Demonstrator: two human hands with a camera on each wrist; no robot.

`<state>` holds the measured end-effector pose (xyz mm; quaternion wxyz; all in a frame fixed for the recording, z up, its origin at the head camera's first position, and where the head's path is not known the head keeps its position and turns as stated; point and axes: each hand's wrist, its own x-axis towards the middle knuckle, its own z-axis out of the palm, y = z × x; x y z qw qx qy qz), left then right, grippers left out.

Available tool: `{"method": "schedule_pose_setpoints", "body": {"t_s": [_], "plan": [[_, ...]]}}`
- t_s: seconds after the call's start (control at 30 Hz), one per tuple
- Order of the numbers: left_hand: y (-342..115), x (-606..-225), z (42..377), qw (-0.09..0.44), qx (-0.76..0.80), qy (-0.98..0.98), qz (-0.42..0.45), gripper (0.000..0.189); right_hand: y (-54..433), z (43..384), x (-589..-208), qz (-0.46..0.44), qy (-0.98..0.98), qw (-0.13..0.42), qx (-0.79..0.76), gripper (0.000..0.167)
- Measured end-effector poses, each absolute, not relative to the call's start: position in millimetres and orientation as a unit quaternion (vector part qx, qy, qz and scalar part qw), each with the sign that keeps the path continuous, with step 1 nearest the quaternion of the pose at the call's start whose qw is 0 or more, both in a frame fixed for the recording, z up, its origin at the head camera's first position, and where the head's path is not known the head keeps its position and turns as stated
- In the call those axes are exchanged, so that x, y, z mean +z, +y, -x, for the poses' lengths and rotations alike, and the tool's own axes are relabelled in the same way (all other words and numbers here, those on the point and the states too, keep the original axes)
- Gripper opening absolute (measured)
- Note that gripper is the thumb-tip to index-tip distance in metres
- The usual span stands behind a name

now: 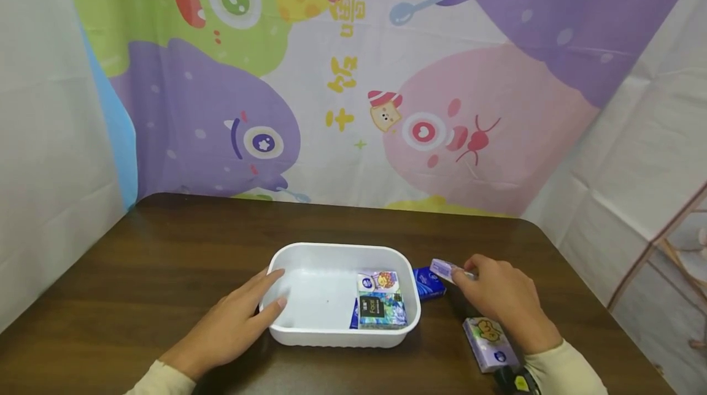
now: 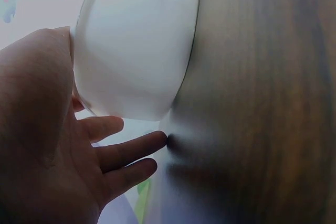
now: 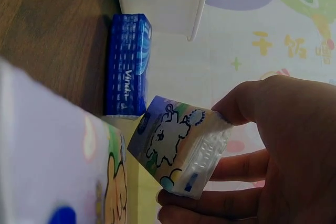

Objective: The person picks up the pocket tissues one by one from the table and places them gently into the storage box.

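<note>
My right hand pinches a small purple tissue pack, with a cartoon animal and a clear crinkled end, between thumb and fingers. It is held just right of a blue Vinda tissue pack that lies against the outside of a white plastic basin. My left hand rests at the basin's left end, thumb and index fingertip over the rim. In the left wrist view the other fingers extend loosely outside the wall. Several tissue packs lie inside at the right, including a blue-green one and a cartoon one.
Another purple tissue pack with a yellow cartoon lies on the dark wood table, close to my right wrist. A cartoon-printed cloth hangs behind the table's far edge, with pale cloth on both sides.
</note>
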<state>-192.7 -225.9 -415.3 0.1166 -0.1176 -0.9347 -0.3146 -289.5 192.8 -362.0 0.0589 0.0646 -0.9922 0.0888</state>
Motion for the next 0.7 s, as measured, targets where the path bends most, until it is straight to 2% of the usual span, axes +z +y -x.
{"method": "schedule_pose_setpoints", "body": {"t_s": [0.43,0.7], "plan": [[-224.8,-414.0,193.1,0.105,-0.319,-0.935,0.113,0.057,190.0,287.7,-361.3,-0.075,-0.990,0.073,0.098,0.053],[-225.6,-414.6,193.9,0.104,-0.318,-0.936,0.112,0.057,185.6,287.4,-362.1,-0.089,-0.986,0.096,0.107,0.049]]}}
